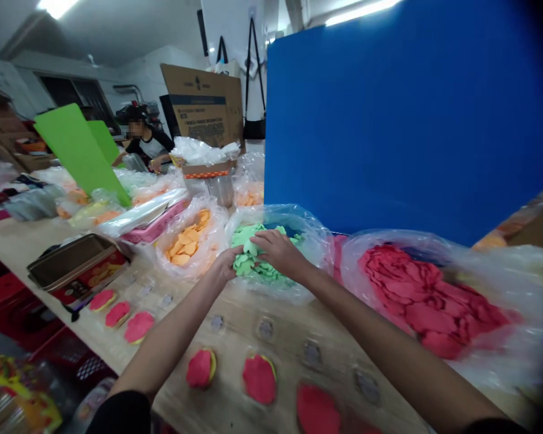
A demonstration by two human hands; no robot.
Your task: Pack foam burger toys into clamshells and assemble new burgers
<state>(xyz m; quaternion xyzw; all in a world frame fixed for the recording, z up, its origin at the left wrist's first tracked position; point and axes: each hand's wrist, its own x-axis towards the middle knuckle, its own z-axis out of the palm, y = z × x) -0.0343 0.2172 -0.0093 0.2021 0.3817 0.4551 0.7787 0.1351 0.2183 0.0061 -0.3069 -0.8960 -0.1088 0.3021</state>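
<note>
Both hands are at an open clear bag of light green foam-like pieces [271, 274]. My left hand [228, 262] touches the pieces at the bag's left side, fingers bent round some green pieces. Over the top of the pile, my right hand [278, 250] has its fingers curled on green pieces. Red pieces with yellow beneath, such as one red stack [259, 378], lie in a row near the front edge of the wooden table [228, 355]. Behind them are small clear items with grey centres [266, 328].
A bag of red pieces [425, 295] stands at the right, a bag of orange pieces [187, 241] at the left. Further left is an open box [79, 265]. A blue board [389, 120] rises behind the bags. A person [149, 144] sits at the back left.
</note>
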